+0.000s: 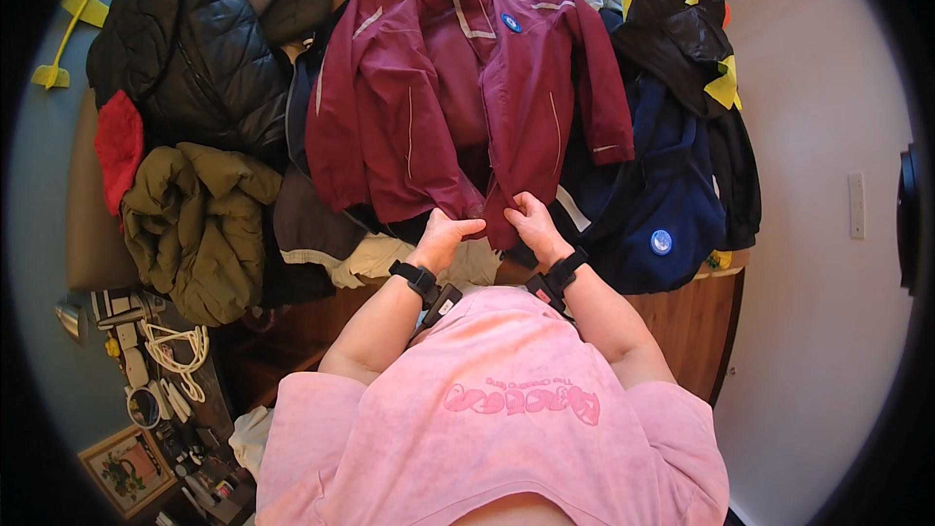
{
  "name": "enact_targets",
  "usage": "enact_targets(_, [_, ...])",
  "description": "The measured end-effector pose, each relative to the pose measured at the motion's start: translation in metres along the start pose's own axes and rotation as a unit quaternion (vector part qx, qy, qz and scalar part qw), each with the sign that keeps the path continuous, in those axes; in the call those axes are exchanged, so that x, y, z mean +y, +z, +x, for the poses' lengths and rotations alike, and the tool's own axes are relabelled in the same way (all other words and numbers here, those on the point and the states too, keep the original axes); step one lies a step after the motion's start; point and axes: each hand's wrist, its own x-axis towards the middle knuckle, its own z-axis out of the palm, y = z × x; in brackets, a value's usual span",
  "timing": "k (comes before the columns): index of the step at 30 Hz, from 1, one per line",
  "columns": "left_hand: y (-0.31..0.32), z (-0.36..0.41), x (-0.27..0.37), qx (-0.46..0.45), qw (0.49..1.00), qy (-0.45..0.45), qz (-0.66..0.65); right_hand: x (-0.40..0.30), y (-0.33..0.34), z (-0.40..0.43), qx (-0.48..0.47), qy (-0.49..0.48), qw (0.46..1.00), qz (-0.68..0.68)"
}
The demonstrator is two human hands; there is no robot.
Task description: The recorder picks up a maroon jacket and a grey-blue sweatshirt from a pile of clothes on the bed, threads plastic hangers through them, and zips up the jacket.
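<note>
A maroon zip-front jacket (pixel 387 117) is spread front side up over a heap of clothes, its collar away from me. Grey piping runs along its front, and a round blue badge (pixel 511 23) sits on the chest. At the hem, my left hand (pixel 440 237) pinches one front edge near the bottom of the zip. My right hand (pixel 539 229) grips the opposite front edge, a short gap away. Between them the front hangs unfastened higher up; whether the zip ends are joined low down, I cannot tell. Both wrists wear black straps with small boxes.
Left of the jacket lie a black puffer jacket (pixel 212 66) and an olive padded garment (pixel 201 226). A navy garment with a badge (pixel 657 183) is at the right. White hangers (pixel 179 351) rest on a cluttered dark surface. A white wall (pixel 811 88) bounds the right.
</note>
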Motion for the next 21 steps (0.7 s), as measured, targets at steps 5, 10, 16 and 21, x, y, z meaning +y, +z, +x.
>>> enact_targets(5, [-0.004,0.001,-0.008,0.018,1.000,0.005,-0.005,0.017,0.005,0.006,0.011,-0.065,0.997,-0.046])
enact_targets(10, [-0.003,-0.015,0.011,0.032,0.994,-0.005,-0.100,-0.013,0.000,-0.008,-0.086,-0.054,0.994,0.038])
enact_targets(16, [-0.041,-0.048,0.048,0.092,0.989,0.101,-0.060,-0.006,-0.017,-0.004,-0.084,-0.012,0.996,-0.032])
enact_targets(21, [-0.089,-0.052,0.042,0.140,0.972,0.034,-0.188,-0.002,-0.023,0.001,-0.102,0.012,0.990,0.092])
